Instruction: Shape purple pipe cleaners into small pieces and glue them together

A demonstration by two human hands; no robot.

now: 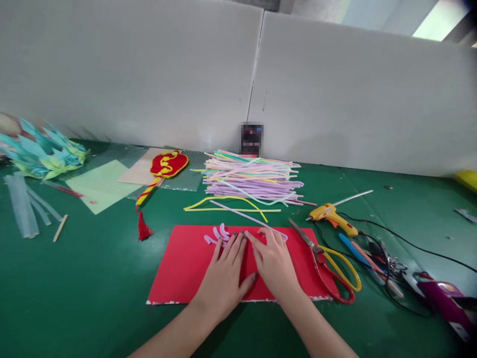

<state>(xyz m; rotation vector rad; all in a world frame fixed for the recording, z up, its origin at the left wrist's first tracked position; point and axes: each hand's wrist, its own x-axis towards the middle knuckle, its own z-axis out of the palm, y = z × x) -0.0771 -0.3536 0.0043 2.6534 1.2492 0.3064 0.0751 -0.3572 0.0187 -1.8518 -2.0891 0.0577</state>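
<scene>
My left hand (225, 273) lies flat on a red board (179, 273), fingers stretched out and thumb apart. Beside its fingertips is a curled lilac pipe cleaner (222, 231), partly hidden under the fingers. My right hand (275, 258) rests on the same board, its index finger stretched toward the left fingertips and the other fingers slightly bent. Another lilac pipe cleaner (249, 217) runs past the right fingertips and curls at its end; I cannot see whether it continues under the hand. Open-bladed scissors (316, 253) lie across the board's right edge.
Behind the board is a pile of pastel pipe cleaners (253, 181), with a bent yellow one (223, 199) in front. A yellow glue gun (331, 216), its cord and pens (368, 258) lie right. To the left are a red fan ornament (169, 164) and green paper (108, 184).
</scene>
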